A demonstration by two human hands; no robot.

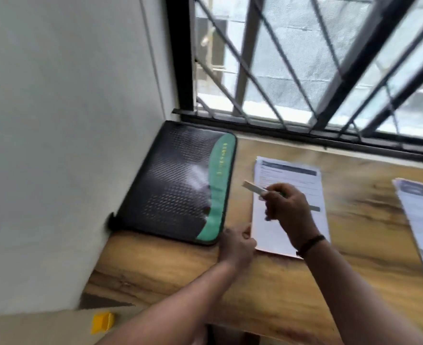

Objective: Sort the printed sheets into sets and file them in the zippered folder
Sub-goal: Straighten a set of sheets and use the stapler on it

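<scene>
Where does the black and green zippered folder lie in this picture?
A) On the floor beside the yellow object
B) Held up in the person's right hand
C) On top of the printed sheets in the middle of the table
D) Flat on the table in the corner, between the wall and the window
D: the zippered folder lies flat on the wooden table, in the corner by the wall and window, left of the printed sheets.

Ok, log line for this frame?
folder closed, by wall | left hand at sheets corner | right hand holds slim strip

folder (178, 180) left of sheets (290, 185), second stack (422, 220) far right
</scene>
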